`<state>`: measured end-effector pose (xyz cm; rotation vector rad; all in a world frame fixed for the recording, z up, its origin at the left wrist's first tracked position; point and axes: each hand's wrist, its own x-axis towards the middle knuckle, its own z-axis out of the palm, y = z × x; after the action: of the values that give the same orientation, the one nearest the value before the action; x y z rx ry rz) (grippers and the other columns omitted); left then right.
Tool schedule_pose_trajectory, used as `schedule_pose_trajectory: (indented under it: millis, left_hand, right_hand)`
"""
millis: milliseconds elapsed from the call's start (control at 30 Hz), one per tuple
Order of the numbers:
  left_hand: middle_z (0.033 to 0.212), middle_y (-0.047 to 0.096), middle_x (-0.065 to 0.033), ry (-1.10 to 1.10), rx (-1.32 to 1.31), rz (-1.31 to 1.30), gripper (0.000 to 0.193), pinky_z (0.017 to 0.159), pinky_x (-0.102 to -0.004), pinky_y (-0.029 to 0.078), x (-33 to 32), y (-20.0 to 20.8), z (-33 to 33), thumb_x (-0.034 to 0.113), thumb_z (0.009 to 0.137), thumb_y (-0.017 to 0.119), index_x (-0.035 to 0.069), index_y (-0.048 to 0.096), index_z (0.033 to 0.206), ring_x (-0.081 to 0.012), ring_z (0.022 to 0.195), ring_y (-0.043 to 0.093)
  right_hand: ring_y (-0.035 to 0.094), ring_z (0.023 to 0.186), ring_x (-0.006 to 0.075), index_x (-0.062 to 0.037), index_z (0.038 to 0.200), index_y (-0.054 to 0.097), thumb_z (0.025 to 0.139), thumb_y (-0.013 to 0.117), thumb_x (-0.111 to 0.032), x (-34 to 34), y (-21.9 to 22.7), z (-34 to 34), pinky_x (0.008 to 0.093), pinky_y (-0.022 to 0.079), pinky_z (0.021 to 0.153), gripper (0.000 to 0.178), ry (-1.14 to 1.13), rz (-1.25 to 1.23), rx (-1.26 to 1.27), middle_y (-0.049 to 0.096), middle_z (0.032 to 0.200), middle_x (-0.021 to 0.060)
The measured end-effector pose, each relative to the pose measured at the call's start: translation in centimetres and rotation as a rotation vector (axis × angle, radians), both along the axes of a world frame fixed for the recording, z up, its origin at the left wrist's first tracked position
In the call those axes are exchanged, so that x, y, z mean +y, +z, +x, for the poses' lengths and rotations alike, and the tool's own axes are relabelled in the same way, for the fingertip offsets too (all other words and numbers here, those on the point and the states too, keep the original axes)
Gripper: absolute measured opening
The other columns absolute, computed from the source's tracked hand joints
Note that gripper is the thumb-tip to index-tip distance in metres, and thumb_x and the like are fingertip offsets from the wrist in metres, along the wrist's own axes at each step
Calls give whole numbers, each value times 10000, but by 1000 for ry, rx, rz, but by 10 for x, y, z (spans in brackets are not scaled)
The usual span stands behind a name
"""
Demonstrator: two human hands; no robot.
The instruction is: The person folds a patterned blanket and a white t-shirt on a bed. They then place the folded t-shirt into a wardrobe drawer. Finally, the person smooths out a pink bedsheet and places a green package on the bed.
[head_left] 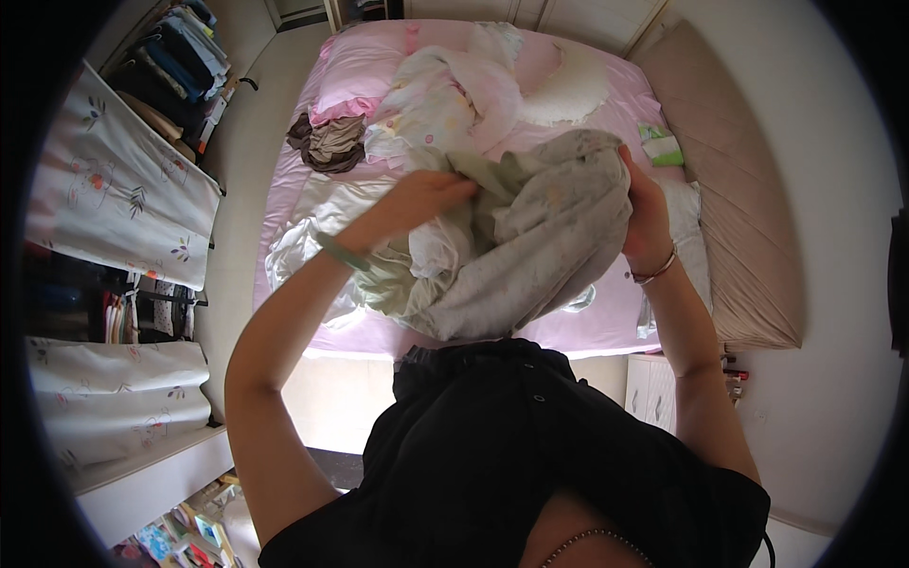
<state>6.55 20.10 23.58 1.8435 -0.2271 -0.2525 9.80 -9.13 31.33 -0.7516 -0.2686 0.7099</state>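
A large bunched cloth, pale grey with a faint pattern and a pale green side, hangs before me above the near part of the bed. My right hand grips its upper right edge, with the fingers hidden behind the fabric. At its left side, my left hand has its fingers closed on the pale green part; they are slightly blurred. Below the left forearm, a pale green fold trails down. White crumpled fabric lies on the bed to the left, partly hidden by that forearm.
Farther back on the pink-sheeted bed lie a pink pillow, a brown cloth bundle, a patterned white quilt and a cream pad. A green-and-white packet sits by the tan headboard. Curtained shelves stand left.
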Motion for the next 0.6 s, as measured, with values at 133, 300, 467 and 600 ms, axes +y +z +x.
schedule_pose_trajectory:
  millis: [133, 300, 467, 600]
  left_hand:
    - [857, 689, -82, -89, -22, -17, 216, 740, -297, 479, -38, -2, -12, 208, 862, 628, 45, 696, 986, -170, 812, 632]
    - [880, 688, -131, -3, -240, 451, 244, 749, -350, 487, -48, 0, -22, 246, 798, 644, 77, 703, 965, -294, 838, 646]
    - [905, 702, -114, -102, -32, 191, 327, 777, -360, 494, -68, 25, -25, 334, 812, 609, 98, 711, 1015, -279, 879, 649]
    - [1096, 653, -102, -97, 176, -582, 652, 911, -332, 441, -34, 13, -34, 572, 930, 387, 7, 645, 1129, -221, 1015, 599]
  right_hand:
    - [597, 1048, 193, 11, 1211, 533, 991, 458, -291, -4, -4, -2, 329, 480, 927, 381, 37, -53, -84, 613, 1159, 109]
    - [598, 1039, 193, 18, 1204, 529, 990, 458, -277, -7, -9, -10, 328, 476, 931, 371, -19, -41, -15, 609, 1160, 111]
    - [597, 1039, 190, 24, 1206, 526, 993, 448, -262, -13, -13, -11, 328, 477, 928, 365, -27, -65, -36, 608, 1163, 113]
    - [597, 1027, 175, 26, 1199, 528, 993, 442, -264, -25, -12, -12, 315, 479, 910, 366, -93, -102, -81, 614, 1142, 108]
